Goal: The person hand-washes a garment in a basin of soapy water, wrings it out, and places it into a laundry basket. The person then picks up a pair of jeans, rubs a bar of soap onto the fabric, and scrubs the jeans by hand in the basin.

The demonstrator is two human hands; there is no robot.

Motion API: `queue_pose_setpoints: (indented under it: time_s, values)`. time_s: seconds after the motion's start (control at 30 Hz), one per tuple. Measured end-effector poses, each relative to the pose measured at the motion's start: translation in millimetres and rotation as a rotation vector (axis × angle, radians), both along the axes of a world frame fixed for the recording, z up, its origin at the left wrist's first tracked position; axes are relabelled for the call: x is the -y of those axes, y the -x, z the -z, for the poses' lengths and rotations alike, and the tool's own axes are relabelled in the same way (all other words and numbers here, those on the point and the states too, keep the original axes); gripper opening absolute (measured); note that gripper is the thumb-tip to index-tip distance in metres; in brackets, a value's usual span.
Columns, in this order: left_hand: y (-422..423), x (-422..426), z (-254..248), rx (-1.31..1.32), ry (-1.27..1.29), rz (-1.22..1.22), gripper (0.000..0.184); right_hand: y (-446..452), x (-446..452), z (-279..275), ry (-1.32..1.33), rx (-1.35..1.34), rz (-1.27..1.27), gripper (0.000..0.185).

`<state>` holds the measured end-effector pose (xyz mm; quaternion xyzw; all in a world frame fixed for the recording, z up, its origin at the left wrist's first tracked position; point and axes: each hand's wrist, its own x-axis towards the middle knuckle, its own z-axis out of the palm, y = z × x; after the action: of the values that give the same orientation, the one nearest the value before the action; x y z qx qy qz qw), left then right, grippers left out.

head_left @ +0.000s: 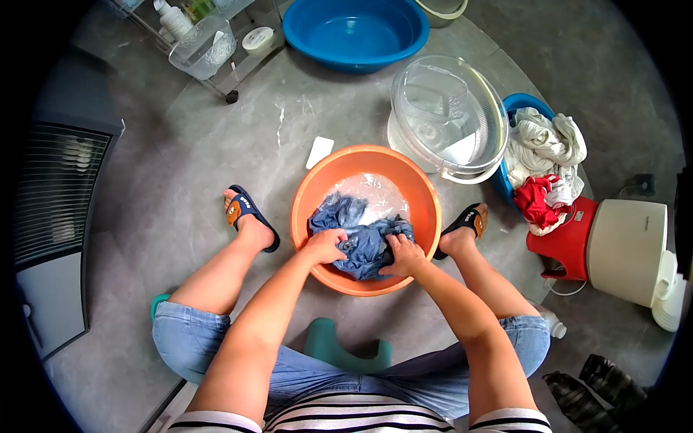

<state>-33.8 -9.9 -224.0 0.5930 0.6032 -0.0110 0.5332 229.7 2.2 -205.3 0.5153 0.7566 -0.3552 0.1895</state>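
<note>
Head view. Grey marbled floor (238, 137), with orange basin (426, 198) between slippered feet (251, 213); inside, bunched blue cloth (363, 252) by bubbly water (379, 193). Left hand (327, 246) and right hand (405, 256) both half-curled on the cloth; pressing or gripping, cannot tell from above. Beyond: clear bucket (426, 105), blue tub (354, 36). To the right, heaped laundry (547, 141), red-and-cream appliance (624, 238).

Probably a home: orange basin (424, 198), laundry pile (546, 144), slippers (250, 209)

The floor (184, 155) is grey, with pale veins. At left stands a dark cabinet (61, 180), ribbed in front, reflecting some light.
</note>
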Motion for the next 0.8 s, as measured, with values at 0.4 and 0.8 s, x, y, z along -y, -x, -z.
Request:
queue_pose_setpoints:
  time_s: [0.4,0.8]
  values:
    - [26.9,-76.2,-58.2,0.316,-0.282,0.076,0.066,-4.8,-72.1,-35.3,0.57,-0.76,0.367,0.018]
    - [11.9,-93.2,-32.5,0.928,0.475,-0.703,0.073,-6.1,-120.1,7.5,0.058,-0.911,0.96,0.031]
